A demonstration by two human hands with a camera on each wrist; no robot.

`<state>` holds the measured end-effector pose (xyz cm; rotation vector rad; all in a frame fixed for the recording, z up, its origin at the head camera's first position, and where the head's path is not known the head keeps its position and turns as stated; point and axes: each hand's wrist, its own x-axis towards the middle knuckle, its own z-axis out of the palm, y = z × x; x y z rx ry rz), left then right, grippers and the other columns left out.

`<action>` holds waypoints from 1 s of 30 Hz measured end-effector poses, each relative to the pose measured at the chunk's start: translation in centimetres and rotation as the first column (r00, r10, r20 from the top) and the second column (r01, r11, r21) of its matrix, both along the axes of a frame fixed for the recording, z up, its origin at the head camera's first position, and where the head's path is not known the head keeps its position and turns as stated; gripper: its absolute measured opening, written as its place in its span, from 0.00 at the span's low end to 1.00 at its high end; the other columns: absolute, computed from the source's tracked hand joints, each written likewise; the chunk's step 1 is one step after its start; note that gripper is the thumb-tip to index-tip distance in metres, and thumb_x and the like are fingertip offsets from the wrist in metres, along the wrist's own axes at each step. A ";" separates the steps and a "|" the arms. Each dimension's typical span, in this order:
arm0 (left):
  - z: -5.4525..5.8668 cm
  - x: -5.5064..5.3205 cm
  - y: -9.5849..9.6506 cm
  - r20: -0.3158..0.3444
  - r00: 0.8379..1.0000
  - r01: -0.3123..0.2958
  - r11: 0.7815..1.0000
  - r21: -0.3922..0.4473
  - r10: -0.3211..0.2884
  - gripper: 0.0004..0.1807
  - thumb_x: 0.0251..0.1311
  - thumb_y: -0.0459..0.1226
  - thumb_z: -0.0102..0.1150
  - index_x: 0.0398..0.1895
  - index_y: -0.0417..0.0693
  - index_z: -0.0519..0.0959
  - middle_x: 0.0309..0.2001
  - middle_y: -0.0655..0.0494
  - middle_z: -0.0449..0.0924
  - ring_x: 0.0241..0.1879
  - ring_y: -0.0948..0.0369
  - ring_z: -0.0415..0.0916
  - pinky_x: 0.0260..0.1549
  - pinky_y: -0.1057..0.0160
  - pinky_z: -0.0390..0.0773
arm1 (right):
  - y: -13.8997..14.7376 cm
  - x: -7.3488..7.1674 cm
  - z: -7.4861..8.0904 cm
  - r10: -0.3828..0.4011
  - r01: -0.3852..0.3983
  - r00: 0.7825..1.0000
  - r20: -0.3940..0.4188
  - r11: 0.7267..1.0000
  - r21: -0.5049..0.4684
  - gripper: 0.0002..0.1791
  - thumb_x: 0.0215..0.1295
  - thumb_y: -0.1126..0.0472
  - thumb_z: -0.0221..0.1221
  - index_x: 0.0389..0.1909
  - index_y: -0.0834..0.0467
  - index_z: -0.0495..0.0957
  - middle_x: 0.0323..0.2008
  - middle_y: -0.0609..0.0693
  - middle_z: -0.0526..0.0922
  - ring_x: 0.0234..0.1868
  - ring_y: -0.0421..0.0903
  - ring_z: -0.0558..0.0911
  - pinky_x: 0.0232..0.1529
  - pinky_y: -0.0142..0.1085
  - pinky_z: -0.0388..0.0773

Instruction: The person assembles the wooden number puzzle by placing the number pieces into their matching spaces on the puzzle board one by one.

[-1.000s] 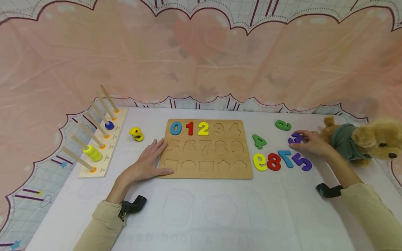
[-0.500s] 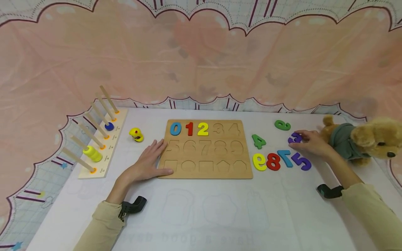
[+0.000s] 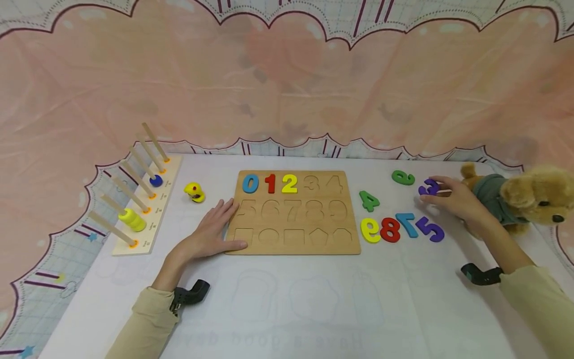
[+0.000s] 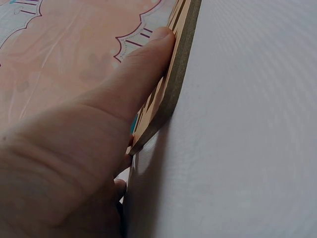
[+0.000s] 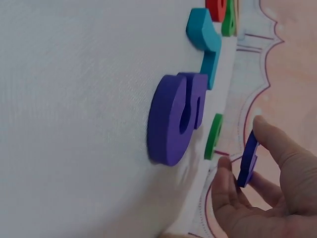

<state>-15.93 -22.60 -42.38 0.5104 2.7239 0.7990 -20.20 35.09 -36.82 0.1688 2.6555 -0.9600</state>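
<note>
Purple 3 [image 3: 429, 188]: pinched between thumb and fingertips of the right hand [image 3: 462, 202], held off the white table [image 3: 314, 299], well right of the board. Seen edge-on at the right wrist.

Close by, lying loose: purple 5 [image 3: 429, 229], blue 7 [image 3: 406, 225], red 8 [image 3: 390, 230], a yellow numeral [image 3: 370, 231] (6 or 9, cannot tell), in a rough row; green 4 [image 3: 369, 201] nearer the board's right edge; a green numeral [image 3: 402, 177] toward the back, also 6 or 9.

Wooden board [image 3: 293, 223]: three rows of recesses. Top row holds blue 0 [image 3: 250, 184], red 1 [image 3: 270, 184], yellow 2 [image 3: 289, 184]; outlines of 3 and 4 bare. Middle row, 5 to 9, and bottom row, shapes, bare too.

Left hand [image 3: 214, 232]: fingers extended and spread along the board's left edge, thumb resting on its near corner.

Far left: peg stand [image 3: 154, 219], yellow rings [image 3: 132, 219] on one peg, blue ring [image 3: 156, 180] on another. Yellow duck [image 3: 195, 192] between stand and board. Plush animal [image 3: 498, 199] beside the right hand.
</note>
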 end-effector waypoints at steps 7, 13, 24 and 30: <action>0.0 0.0 0.0 0.003 1.000 -0.001 1.000 -0.004 0.001 0.58 0.52 0.59 0.65 0.78 0.45 0.45 0.79 0.43 0.37 0.78 0.42 0.28 0.74 0.37 0.33 | -2.1 0.2 1.0 0.038 -0.039 0.998 -0.046 0.999 -0.014 0.52 0.63 0.37 0.58 0.77 0.57 0.43 0.70 0.71 0.54 0.67 0.71 0.60 0.62 0.65 0.67; 0.0 -0.1 0.0 0.007 1.000 -0.007 1.000 -0.001 0.007 0.58 0.52 0.59 0.65 0.78 0.46 0.44 0.79 0.43 0.37 0.78 0.43 0.27 0.74 0.38 0.32 | -4.0 0.2 1.6 0.109 -0.108 0.989 -0.100 0.994 0.018 0.49 0.64 0.39 0.58 0.77 0.57 0.46 0.68 0.70 0.60 0.66 0.69 0.65 0.60 0.62 0.71; 0.0 0.0 0.0 0.015 1.000 -0.011 1.000 0.004 0.011 0.58 0.52 0.59 0.65 0.78 0.45 0.45 0.79 0.44 0.37 0.78 0.43 0.28 0.74 0.38 0.33 | -6.2 0.2 2.1 0.160 -0.158 0.981 -0.108 0.987 0.023 0.48 0.62 0.39 0.60 0.76 0.53 0.51 0.57 0.64 0.69 0.55 0.60 0.72 0.42 0.32 0.75; 0.0 -0.1 0.0 0.010 1.000 -0.009 1.000 0.001 0.009 0.58 0.52 0.59 0.65 0.78 0.45 0.45 0.79 0.44 0.37 0.78 0.43 0.28 0.74 0.39 0.33 | -6.9 0.6 2.0 0.213 -0.214 0.971 -0.106 0.977 0.000 0.45 0.64 0.43 0.61 0.76 0.55 0.52 0.51 0.61 0.69 0.49 0.54 0.72 0.33 0.28 0.74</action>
